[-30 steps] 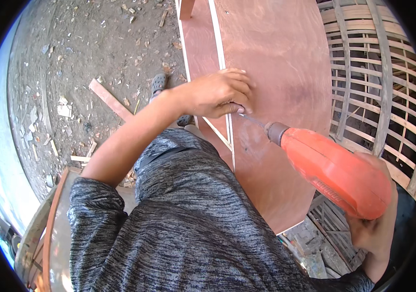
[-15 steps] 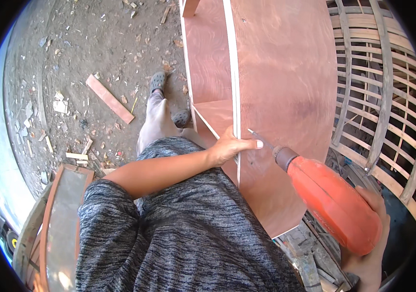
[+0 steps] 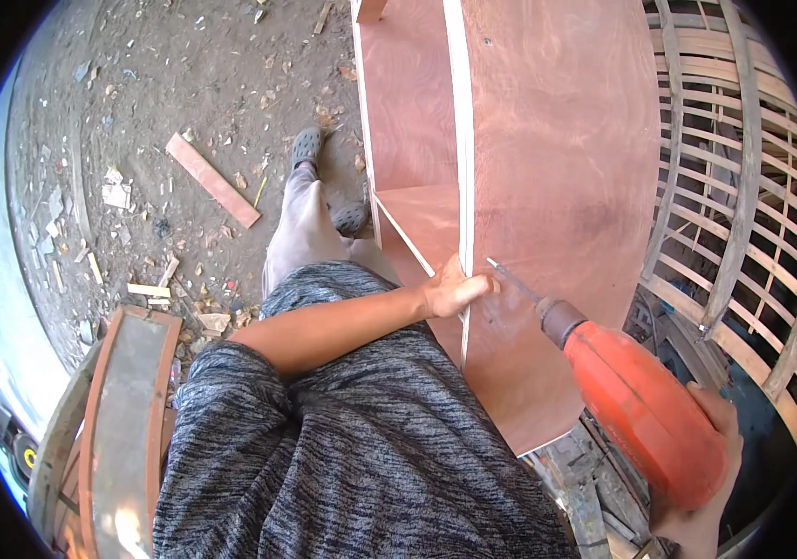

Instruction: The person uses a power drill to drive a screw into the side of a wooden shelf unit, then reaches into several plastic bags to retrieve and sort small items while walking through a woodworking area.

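A reddish plywood cabinet (image 3: 561, 140) stands before me, its open side with a shelf facing left. My left hand (image 3: 459, 291) grips the pale front edge of its panel, thumb over the broad face and fingers out of sight behind the edge. In my right hand (image 3: 710, 484) is an orange power drill (image 3: 640, 401), held by its rear end; the grip itself is mostly hidden. Its long thin bit (image 3: 512, 279) points up and left, with the tip at or close to the panel just right of my left thumb. Whether the tip touches the wood I cannot tell.
A slatted wooden frame (image 3: 738, 158) stands to the right. Scrap timber (image 3: 594, 484) lies below the cabinet's near end. On the littered dirt ground at left is a loose plank (image 3: 212, 180). A wood-framed panel (image 3: 123, 419) leans at lower left.
The cabinet has shifted slightly right in view. My left hand sits a little lower and its thumb is more bent. The drill has moved slightly down and right in view, still in my right hand.
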